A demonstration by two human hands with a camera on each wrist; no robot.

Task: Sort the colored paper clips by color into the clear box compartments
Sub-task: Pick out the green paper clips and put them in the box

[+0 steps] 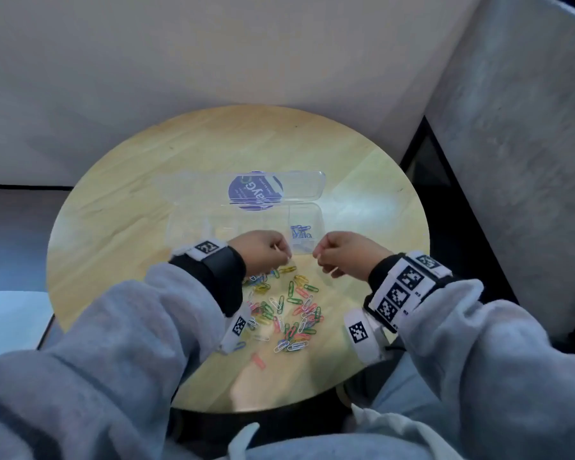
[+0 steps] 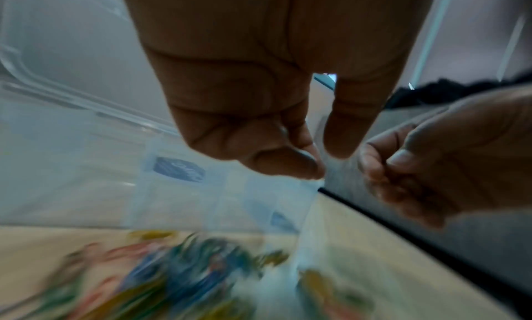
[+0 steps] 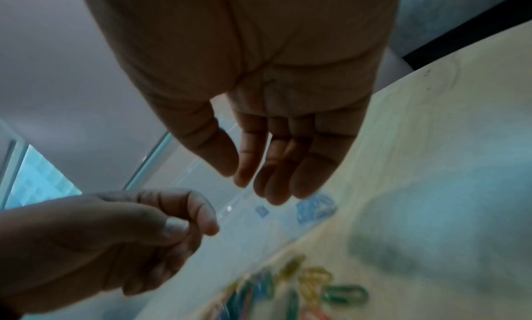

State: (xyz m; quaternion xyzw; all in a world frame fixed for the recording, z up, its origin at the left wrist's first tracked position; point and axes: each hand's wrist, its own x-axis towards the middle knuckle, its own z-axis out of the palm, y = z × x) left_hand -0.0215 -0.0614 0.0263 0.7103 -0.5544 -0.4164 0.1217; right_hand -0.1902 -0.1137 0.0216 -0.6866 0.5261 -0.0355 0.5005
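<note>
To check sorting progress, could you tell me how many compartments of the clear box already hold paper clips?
1: the rightmost compartment holds blue clips; the left hand hides part of the others.

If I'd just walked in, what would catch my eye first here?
Probably the bright heap of colored paper clips on the near side of the round wooden table. Just beyond it the left hand and right hand hover close together before an open clear box, with blue clips in its rightmost compartment.

Looks like some plain office corner, can't say for sure. I'm at a small round wooden table [image 1: 186, 154] against bare pale walls [image 1: 213, 51].
</note>
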